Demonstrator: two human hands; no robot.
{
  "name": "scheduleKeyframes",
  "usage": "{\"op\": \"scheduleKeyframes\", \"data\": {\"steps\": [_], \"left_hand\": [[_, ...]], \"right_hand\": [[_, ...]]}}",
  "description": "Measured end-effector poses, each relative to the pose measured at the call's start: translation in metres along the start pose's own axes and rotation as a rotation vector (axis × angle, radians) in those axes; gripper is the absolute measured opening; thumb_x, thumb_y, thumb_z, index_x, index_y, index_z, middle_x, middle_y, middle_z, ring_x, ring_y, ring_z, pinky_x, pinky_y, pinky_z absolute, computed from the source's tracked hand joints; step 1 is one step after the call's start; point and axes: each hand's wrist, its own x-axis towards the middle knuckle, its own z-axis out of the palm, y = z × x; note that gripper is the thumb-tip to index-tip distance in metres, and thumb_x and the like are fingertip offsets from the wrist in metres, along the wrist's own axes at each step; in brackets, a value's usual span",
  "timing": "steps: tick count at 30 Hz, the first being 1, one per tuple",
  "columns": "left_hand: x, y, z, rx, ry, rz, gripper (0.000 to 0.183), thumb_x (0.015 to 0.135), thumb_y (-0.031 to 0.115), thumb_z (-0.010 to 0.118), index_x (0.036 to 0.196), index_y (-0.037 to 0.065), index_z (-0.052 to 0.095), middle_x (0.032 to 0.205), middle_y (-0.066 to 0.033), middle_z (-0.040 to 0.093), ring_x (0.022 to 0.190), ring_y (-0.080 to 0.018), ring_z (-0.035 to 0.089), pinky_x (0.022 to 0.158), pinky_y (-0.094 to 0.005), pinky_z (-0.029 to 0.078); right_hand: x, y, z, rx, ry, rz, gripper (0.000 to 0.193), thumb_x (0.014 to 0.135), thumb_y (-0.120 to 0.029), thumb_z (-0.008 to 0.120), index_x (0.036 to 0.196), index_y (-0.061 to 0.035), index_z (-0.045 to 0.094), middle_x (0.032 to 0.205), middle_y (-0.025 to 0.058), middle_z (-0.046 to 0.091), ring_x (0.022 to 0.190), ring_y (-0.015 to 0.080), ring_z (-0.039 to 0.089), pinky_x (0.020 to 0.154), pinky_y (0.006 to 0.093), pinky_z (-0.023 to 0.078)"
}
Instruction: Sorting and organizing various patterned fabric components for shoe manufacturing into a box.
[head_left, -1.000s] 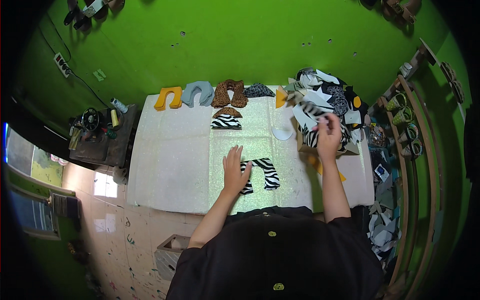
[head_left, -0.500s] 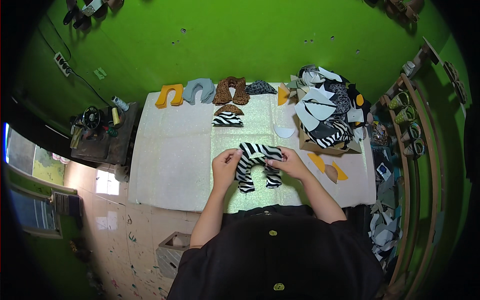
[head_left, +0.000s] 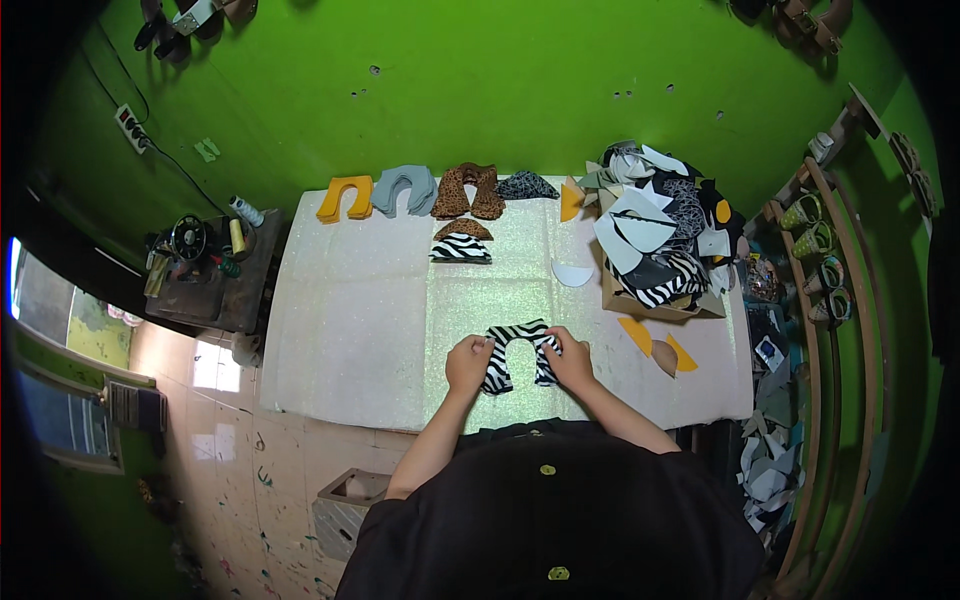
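Observation:
Close to the table's front edge, a stack of zebra-print, U-shaped cut pieces (head_left: 514, 333) is held between my hands, its open end toward me. My left hand (head_left: 468, 366) grips the left side, thumb on top. On the opposite side my right hand (head_left: 571, 358) pinches the material the same way. Farther back lie half-round zebra-print pieces (head_left: 461, 250) and half-round leopard-print pieces (head_left: 463, 230). Along the back edge stand stacks of yellow U-shaped pieces (head_left: 346, 187), grey U-shaped pieces (head_left: 404, 172), leopard-print U-shaped pieces (head_left: 450, 194) and dark patterned half-round pieces (head_left: 527, 186).
A cardboard box (head_left: 655, 308) heaped with scraps stands at the table's right. Beside it lie a white half-round scrap (head_left: 572, 274), yellow scraps (head_left: 634, 337) and a brown scrap (head_left: 664, 357). A sewing machine (head_left: 188, 238) is at left, a wooden sandal rack (head_left: 818, 330) at right.
Both hands have brought the zebra-print stack lower, toward me. The stack now looks flatter and its U opening shows more fully. My right hand has slid down its right side.

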Motion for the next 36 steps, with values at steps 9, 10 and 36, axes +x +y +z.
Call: {"op": "scheduleKeyframes", "data": {"steps": [9,10,36], "left_hand": [[0.0,-0.02,0.013,0.277,0.328,0.5,0.021,0.081,0.027,0.063,0.095,0.01,0.064,0.094,-0.0102,0.06,0.09,-0.0287,0.056,0.073,-0.0379,0.043],[-0.003,-0.022,0.016,0.319,0.205,0.403,0.02,0.083,0.023,0.061,0.099,0.012,0.063,0.106,-0.0103,0.056,0.102,-0.0288,0.051,0.081,-0.0392,0.038],[-0.013,0.036,-0.004,0.155,0.181,0.677,0.016,0.085,0.02,0.057,0.096,0.014,0.067,0.117,-0.0114,0.049,0.116,-0.0287,0.037,0.097,-0.0417,0.021]], "right_hand": [[-0.01,0.004,0.009,-0.373,0.017,-0.115,0.025,0.081,-0.027,0.063,0.104,-0.0177,0.06,0.095,0.0064,0.057,0.092,0.0221,0.052,0.083,0.0407,0.03],[-0.01,0.003,0.009,-0.4,0.008,-0.118,0.026,0.081,-0.028,0.062,0.105,-0.0185,0.06,0.105,0.007,0.055,0.103,0.0226,0.048,0.086,0.0434,0.029],[0.058,0.009,-0.192,-0.23,0.746,-0.055,0.015,0.083,-0.017,0.061,0.096,-0.0142,0.068,0.091,0.0065,0.063,0.088,0.0249,0.055,0.094,0.0392,0.029]]}}
